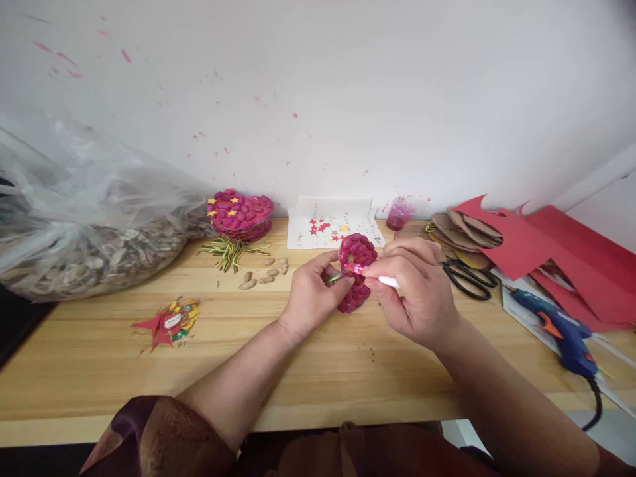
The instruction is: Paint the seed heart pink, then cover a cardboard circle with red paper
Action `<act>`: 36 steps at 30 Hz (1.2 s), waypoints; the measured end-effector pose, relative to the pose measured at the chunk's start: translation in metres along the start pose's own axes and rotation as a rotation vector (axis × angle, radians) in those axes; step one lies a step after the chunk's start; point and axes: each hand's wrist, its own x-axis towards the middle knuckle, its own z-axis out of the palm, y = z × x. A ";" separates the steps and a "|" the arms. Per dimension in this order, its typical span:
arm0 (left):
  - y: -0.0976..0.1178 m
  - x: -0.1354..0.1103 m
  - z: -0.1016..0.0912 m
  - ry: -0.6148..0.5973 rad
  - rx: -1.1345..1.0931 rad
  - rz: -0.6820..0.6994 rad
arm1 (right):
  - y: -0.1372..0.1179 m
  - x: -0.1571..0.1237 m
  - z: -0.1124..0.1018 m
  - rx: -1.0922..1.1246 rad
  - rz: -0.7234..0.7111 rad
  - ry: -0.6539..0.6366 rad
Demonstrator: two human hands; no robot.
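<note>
My left hand (318,291) is closed on the edge of a round magenta-painted piece (358,248) covered in bumpy shell halves, held upright over the table. A thin green strip shows beside its thumb. In my right hand (417,285) is a paintbrush (387,281) with a white handle, pinched between thumb and fingers. The brush's pink, wet-looking tip touches the face of the piece near its middle. Part of the piece's right side is hidden by my right fingers.
A bag of shells (99,245) stands left, near stacked magenta pieces (243,215), green-yellow strings (233,252) and loose peanut shells (267,279). Behind are star-covered paper (303,238) and a paint cup (399,215). Right lie scissors (470,279), a glue gun (561,331) and red paper (571,258).
</note>
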 end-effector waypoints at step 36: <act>-0.003 0.009 -0.002 -0.023 -0.439 -0.215 | 0.009 0.000 0.001 0.196 0.181 0.065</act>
